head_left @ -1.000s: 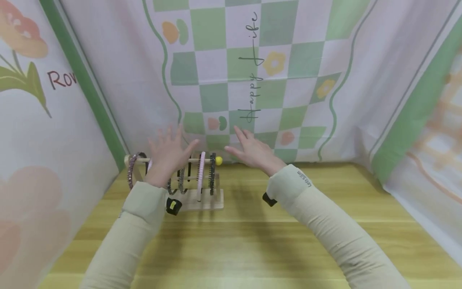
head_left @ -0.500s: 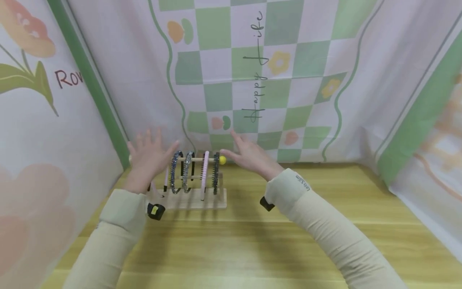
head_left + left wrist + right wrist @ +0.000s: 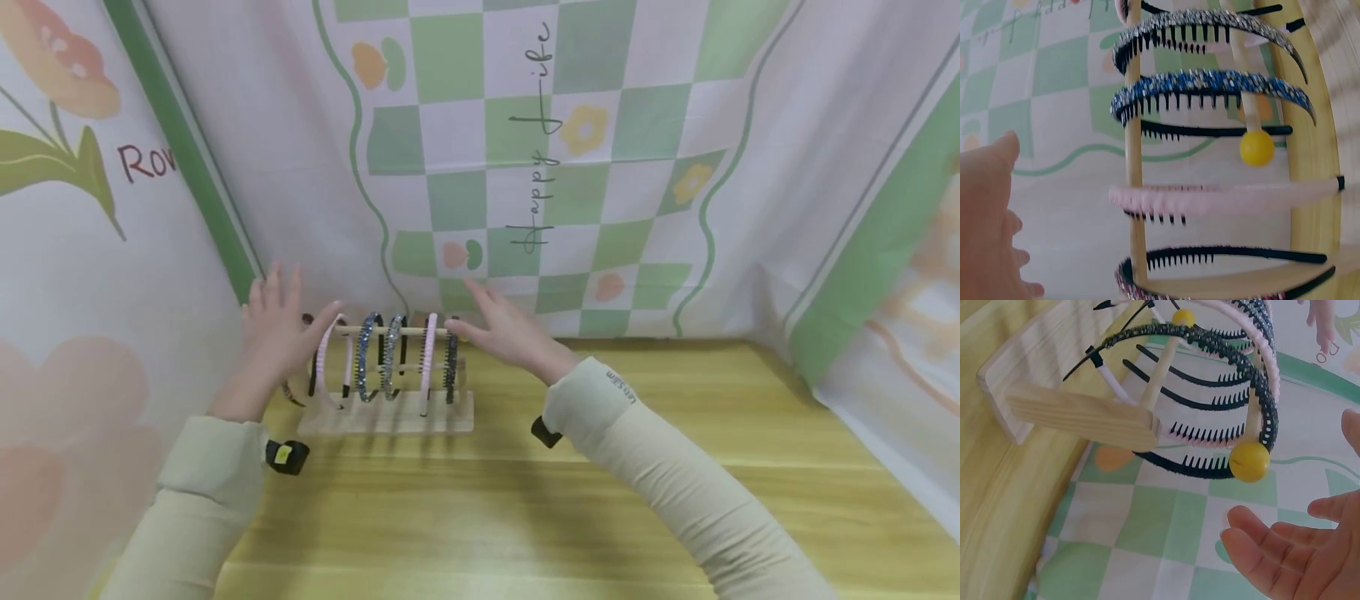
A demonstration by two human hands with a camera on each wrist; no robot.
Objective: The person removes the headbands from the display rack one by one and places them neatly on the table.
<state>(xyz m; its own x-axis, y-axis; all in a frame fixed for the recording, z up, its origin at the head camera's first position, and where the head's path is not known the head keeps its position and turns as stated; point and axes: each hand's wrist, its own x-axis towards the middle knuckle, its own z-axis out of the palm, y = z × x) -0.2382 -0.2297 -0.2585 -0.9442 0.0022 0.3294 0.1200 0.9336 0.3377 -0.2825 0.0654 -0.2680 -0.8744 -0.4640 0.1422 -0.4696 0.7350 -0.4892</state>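
A wooden headband stand point(image 3: 386, 423) holds several toothed headbands on its upper rod. They include a glittery blue headband point(image 3: 1210, 80), a silver one point(image 3: 1204, 17), a pale pink one point(image 3: 1222, 201) and a dark beaded one point(image 3: 1200, 339) nearest the right end. My left hand point(image 3: 276, 337), fingers spread, is by the stand's left end and partly covers the leftmost headbands. At the other end, my right hand point(image 3: 513, 332) has its fingers extended close to the yellow ball point(image 3: 1249, 462) on the rod's tip. Neither hand grips anything.
The stand is at the back left of a wood-grain table point(image 3: 600, 500). Behind it hangs a green-and-white checked cloth point(image 3: 517, 142) with printed lettering. A flower-printed cloth point(image 3: 67, 333) closes the left side, and another cloth point(image 3: 862, 275) hangs at the right.
My left hand has moved left across the stand, uncovering the middle headbands. My right hand has shifted slightly left toward the rod's end. The headbands stay in place.
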